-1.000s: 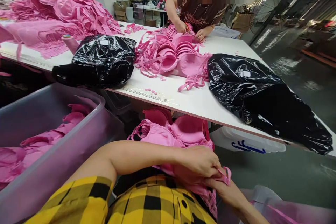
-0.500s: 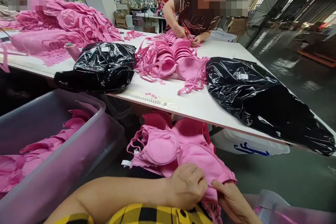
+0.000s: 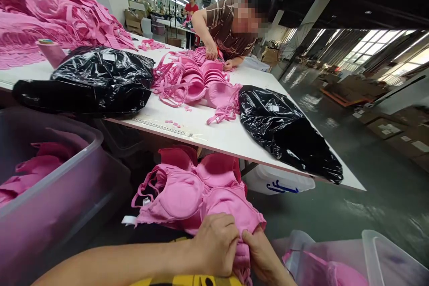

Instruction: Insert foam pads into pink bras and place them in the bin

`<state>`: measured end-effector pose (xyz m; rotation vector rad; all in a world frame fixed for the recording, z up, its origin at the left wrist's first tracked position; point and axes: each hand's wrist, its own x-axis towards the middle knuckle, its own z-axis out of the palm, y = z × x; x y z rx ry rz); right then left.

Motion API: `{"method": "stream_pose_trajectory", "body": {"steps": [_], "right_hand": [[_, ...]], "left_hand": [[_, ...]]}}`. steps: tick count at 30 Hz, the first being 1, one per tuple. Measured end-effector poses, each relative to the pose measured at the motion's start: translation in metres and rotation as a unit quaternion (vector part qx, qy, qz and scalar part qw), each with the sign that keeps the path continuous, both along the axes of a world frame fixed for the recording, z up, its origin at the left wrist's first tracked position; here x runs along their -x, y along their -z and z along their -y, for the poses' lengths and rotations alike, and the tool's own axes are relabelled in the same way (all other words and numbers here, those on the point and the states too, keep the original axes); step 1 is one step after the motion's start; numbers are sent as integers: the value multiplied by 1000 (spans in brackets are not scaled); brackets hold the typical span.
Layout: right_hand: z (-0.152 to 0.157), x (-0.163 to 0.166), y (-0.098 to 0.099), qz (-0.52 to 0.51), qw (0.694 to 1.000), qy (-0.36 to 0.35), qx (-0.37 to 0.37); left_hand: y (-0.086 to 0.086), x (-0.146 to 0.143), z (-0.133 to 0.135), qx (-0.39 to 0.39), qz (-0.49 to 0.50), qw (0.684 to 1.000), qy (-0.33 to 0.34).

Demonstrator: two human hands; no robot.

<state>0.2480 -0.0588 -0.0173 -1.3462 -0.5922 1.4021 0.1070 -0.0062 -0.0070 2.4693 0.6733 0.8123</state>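
Note:
A stack of pink bras [image 3: 197, 187] lies on my lap below the table edge. My left hand [image 3: 216, 243] is closed, its fingers pinching the near edge of the top pink bra. My right hand [image 3: 263, 257] meets it from the right and is closed on the same edge, thumb against the fabric. Both hands touch each other at the bottom of the view.
A white table [image 3: 231, 136] holds two black plastic bags [image 3: 97, 80] [image 3: 284, 129], a pile of pink bras [image 3: 201, 78] and heaps of pink fabric [image 3: 50, 13]. A person in a brown top [image 3: 224, 27] works at the far end. Clear bins [image 3: 50, 187] [image 3: 351, 259] flank me.
The view has swung right and up. My hands have moved lower in the frame and closer together on the bra's edge. The bra's cups now show face up.

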Motion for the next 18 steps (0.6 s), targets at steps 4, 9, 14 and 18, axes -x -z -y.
{"method": "stream_pose_trajectory", "body": {"steps": [4, 9, 14, 18], "right_hand": [[1, -5, 5, 71, 997, 17, -9], [-1, -2, 7, 92, 993, 68, 10], [-2, 1, 3, 112, 992, 51, -18], [-6, 11, 1, 116, 991, 58, -21]], "left_hand": [[-6, 1, 2, 25, -58, 998, -17], [-16, 1, 2, 64, -100, 992, -49], [-16, 0, 7, 117, -84, 987, -65], [-13, -2, 11, 133, -63, 983, -108]]}}
